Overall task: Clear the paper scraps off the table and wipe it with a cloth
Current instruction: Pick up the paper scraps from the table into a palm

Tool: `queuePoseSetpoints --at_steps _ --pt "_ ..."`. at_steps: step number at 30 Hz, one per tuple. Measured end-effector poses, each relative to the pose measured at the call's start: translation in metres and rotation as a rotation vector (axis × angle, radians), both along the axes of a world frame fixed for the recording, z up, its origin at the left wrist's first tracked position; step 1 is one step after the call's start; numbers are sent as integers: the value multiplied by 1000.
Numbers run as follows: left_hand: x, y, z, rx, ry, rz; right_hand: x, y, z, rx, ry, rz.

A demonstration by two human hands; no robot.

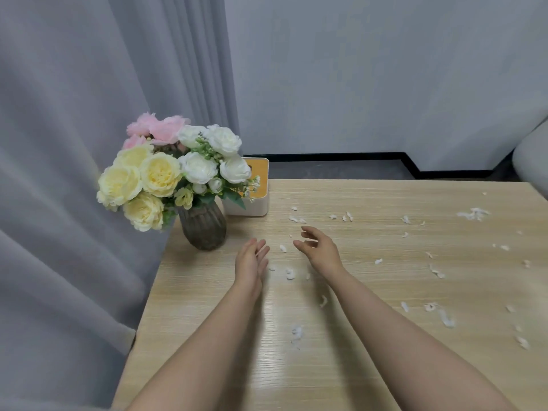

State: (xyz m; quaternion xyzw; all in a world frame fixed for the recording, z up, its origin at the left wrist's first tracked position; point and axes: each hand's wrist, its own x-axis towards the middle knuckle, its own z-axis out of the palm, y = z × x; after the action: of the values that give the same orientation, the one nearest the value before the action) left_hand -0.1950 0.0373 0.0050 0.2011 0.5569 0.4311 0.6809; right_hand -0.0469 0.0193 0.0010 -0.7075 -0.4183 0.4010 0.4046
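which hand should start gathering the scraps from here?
Probably the right hand: most paper scraps lie on its side of the table, out to the far right. The left hand is open near the vase, with few scraps beside it.

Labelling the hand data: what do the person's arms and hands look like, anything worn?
Both forearms are bare as far as the view shows, with no sleeves. The left hand and right hand have no gloves, and no rings, watch or bracelets can be seen. Nails look short and unpainted.

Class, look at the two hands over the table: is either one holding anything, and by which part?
Nothing is held. The left hand and right hand are both open and empty above the paper scraps.
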Motion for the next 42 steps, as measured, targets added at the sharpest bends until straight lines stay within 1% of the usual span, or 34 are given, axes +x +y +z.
queuePoseSetpoints --at_steps 5,10,13,21,27,36,42 --pt "38 -6 6 -59 -210 60 46 -8 5 18 -73 -27" --pt "79 -10 4 -79 -288 64 93 -9 3 17 -121 -58" --pt "103 -11 5 -100 -377 85 124 -7 -3 2 -164 -56" --pt "138 -15 -6 -155 -480 178 184 13 -31 -124 -270 49" --pt "142 -8 -16 -208 -507 221 194 42 -50 -192 -309 70" --pt "129 8 -31 -279 -558 161 182 102 -69 -258 -464 84" --pt "115 20 -40 -305 -544 86 176 112 -84 -269 -573 96"
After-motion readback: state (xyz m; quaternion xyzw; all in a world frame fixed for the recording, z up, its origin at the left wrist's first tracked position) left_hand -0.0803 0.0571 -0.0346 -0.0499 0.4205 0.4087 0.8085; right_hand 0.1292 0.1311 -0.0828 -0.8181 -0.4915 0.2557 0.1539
